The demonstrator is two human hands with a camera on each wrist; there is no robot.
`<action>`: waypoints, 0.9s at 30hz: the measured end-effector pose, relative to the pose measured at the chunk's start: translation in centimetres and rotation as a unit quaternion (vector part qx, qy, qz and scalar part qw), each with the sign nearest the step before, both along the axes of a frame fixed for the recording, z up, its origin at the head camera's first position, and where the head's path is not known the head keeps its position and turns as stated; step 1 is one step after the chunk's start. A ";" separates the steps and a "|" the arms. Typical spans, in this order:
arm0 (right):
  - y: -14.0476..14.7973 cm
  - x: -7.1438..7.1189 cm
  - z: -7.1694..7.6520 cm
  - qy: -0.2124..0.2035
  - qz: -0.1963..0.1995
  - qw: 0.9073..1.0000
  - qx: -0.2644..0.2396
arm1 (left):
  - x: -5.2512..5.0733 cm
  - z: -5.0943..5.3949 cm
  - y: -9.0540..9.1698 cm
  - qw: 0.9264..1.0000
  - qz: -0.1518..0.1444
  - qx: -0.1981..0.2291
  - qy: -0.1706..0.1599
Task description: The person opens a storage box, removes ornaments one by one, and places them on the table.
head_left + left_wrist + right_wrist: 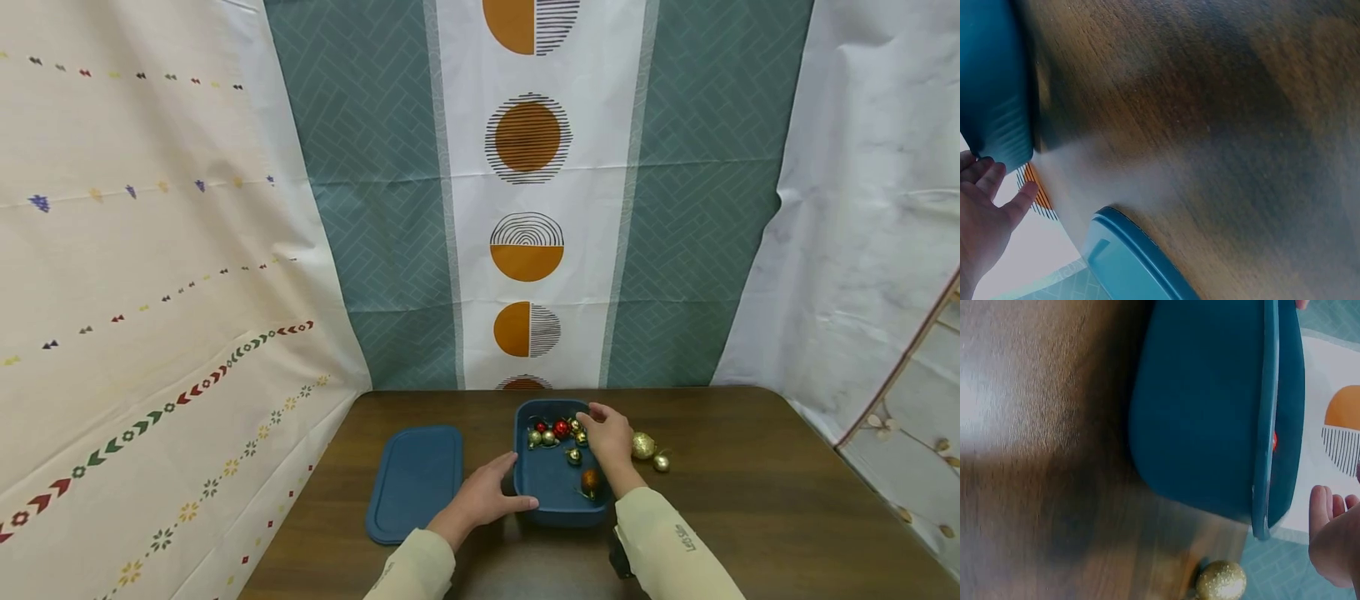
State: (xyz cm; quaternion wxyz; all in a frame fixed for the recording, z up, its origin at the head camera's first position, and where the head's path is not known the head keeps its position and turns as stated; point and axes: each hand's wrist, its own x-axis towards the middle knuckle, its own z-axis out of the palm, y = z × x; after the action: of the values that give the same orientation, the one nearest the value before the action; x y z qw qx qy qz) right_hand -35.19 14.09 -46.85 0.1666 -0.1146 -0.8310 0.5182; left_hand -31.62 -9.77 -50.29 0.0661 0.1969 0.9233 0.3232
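Observation:
A blue rectangular container (555, 502) stands near the table's far edge, with several small baubles inside. Red baubles (561, 428) and gold ones sit toward its back; an orange-brown bauble (590, 481) lies nearer the front right. My left hand (483, 496) is at the container's left side, thumb spread from the fingers, fingertips at the wall in the left wrist view. Over the right rim, my right hand (611, 437) reaches above the back baubles with fingers loosely bent. No bauble shows between its fingers, though the fingertips are partly cut off in the right wrist view.
Left of the container lies a flat blue lid (416, 483). To the right, a large glittery gold bauble (642, 445) and a smaller gold bauble (661, 462) rest on the brown wooden table (750, 500). Patterned cloths (525, 208) hang behind the table.

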 end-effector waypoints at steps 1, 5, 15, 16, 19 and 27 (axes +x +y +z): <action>-0.2 0.0 -0.1 0.001 -0.001 1.000 0.002 | 0.0 0.0 0.0 1.000 -0.001 0.000 0.001; -1.0 0.1 -0.4 -0.001 0.006 1.000 -0.006 | 0.0 -0.1 0.0 1.000 -0.002 0.004 0.001; -3.5 -0.1 -1.6 0.006 0.020 1.000 0.000 | 0.0 -0.1 0.0 1.000 0.003 0.007 0.002; -3.7 -0.1 -1.7 0.008 0.019 1.000 0.003 | 0.0 -0.1 0.0 1.000 0.003 0.008 0.001; -4.4 -0.3 -2.1 0.012 0.017 1.000 0.008 | 0.0 -0.2 0.0 1.000 0.004 0.008 0.002; -5.4 -0.4 -2.7 -0.014 0.028 1.000 -0.005 | -0.1 -0.3 0.0 1.000 0.005 0.005 0.006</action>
State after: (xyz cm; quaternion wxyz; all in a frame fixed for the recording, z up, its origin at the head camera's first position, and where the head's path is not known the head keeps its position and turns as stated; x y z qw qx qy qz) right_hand -35.62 8.69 -49.55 0.1402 -0.0996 -0.8337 0.5248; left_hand -31.76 -9.75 -50.57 0.0583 0.1946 0.9231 0.3266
